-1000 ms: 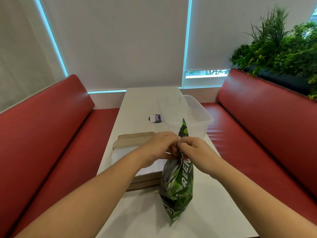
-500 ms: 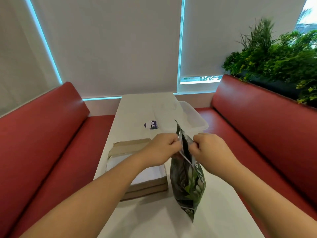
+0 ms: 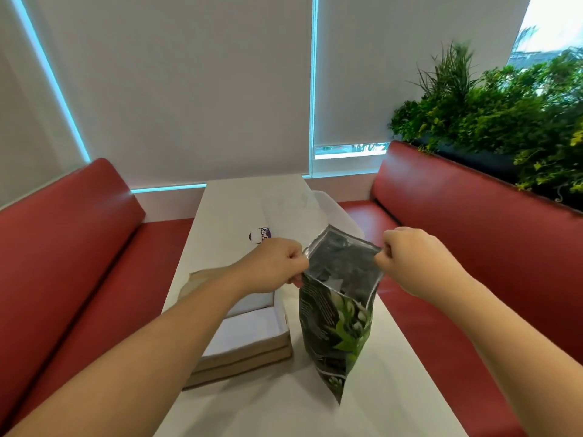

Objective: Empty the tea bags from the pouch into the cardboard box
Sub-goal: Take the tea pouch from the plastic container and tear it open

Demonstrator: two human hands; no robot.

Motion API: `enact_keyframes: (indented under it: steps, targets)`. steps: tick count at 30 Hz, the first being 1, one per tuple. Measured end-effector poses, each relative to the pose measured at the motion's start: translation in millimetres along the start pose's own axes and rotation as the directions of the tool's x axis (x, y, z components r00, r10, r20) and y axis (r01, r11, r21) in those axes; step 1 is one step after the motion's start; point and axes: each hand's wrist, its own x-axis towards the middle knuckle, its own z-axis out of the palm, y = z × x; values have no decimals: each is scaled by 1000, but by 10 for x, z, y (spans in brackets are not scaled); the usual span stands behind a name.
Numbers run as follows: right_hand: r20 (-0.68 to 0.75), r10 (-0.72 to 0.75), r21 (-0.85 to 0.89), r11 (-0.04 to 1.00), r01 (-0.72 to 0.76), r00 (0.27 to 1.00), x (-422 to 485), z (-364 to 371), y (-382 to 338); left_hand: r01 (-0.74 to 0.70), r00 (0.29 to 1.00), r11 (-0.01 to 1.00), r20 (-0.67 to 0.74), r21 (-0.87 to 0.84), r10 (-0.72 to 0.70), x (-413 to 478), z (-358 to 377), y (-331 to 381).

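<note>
- In front of us the desk (image 3: 239, 405) runs away toward the window, with one bench (image 3: 63, 247) to its left and another bench (image 3: 473, 231) to its right.
- We hold the pouch (image 3: 339, 323) upright above the desk; our left hand (image 3: 274, 266) is at the left edge of its mouth, our right hand (image 3: 410, 257) at the right edge.
- The cardboard box (image 3: 252, 335) lies on the desk just left of the pouch, under our left forearm.
- A plastic container (image 3: 337, 212) stands on the desk behind the pouch.
- A round sticker (image 3: 259, 235) lies on the desk behind our left hand.
- Plants (image 3: 504, 121) stand behind the right bench.
</note>
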Motion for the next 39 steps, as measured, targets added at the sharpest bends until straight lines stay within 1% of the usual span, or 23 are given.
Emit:
enact_keyframes:
  steps: [2, 4, 8, 10, 11, 13, 15, 16, 17, 19, 20, 21, 22, 24, 25, 26, 30, 33, 36, 38, 39]
  targets:
    - [22, -16, 101, 995, 14, 1000, -34, 13, -3, 44, 998, 999, 52, -26, -42, 17, 49, -5]
    - [59, -52, 183, 982, 40, 997, -81, 28, -30, 82, 995, 996, 60, -16, -81, 40, 63, -16]
    - [156, -131, 276, 957, 84, 979, -148, 24, -116, 112, 994, 991, -13, 77, -112, 103, 63, -7]
    - [171, -203, 309, 940, 143, 964, -130, 24, -146, 126, 991, 990, -43, 68, -124, 147, 82, 44]
    - [166, -238, 322, 930, 175, 957, -109, 23, -154, 140, 990, 989, -36, 48, -138, 186, 95, 63]
    - [172, -282, 324, 921, 216, 944, -74, 19, -158, 189, 982, 981, 20, -53, -188, 286, 136, 96]
    - [203, -269, 305, 931, 200, 942, -51, 24, -116, 239, 971, 950, 69, -200, -229, 380, 188, 112]
    - [210, -255, 290, 938, 189, 944, -52, 30, -82, 239, 971, 946, 53, -221, -233, 421, 209, 108]
    - [202, -247, 280, 942, 186, 948, -66, 30, -47, 221, 975, 955, 17, -199, -223, 459, 226, 102]
    - [130, -261, 284, 934, 217, 956, -139, -13, 2, 196, 976, 966, -63, -170, -210, 522, 263, 78]
    - [104, -280, 297, 924, 239, 954, -190, -66, 2, 190, 974, 963, -87, -193, -210, 546, 282, 75]
    - [112, -309, 308, 914, 263, 944, -243, -124, -1, 193, 970, 954, -100, -229, -220, 563, 302, 78]
    - [173, -350, 294, 910, 291, 921, -291, -177, -9, 196, 966, 944, -112, -266, -233, 581, 320, 82]
    - [360, -417, 167, 909, 383, 835, -358, -215, -10, 191, 961, 940, -143, -283, -238, 606, 334, 89]
    - [431, -433, 99, 895, 435, 792, -370, -198, 8, 180, 960, 945, -161, -272, -230, 623, 334, 93]
    - [468, -446, 81, 882, 465, 763, -361, -165, 34, 163, 958, 952, -188, -260, -216, 636, 326, 98]
    - [488, -531, 246, 845, 475, 693, -297, -173, 99, 75, 945, 962, -289, -264, -153, 673, 296, 162]
    - [505, -550, 246, 831, 499, 665, -252, -236, 139, 46, 943, 971, -310, -235, -119, 660, 333, 184]
    - [506, -538, 197, 833, 517, 674, -234, -211, 217, 30, 946, 972, -308, -233, -103, 615, 344, 172]
    - [498, -536, 185, 834, 520, 682, -209, -189, 274, 41, 956, 965, -271, -260, -114, 579, 304, 185]
    - [509, -527, 182, 839, 513, 681, -192, -190, 307, 63, 965, 958, -229, -281, -130, 552, 276, 205]
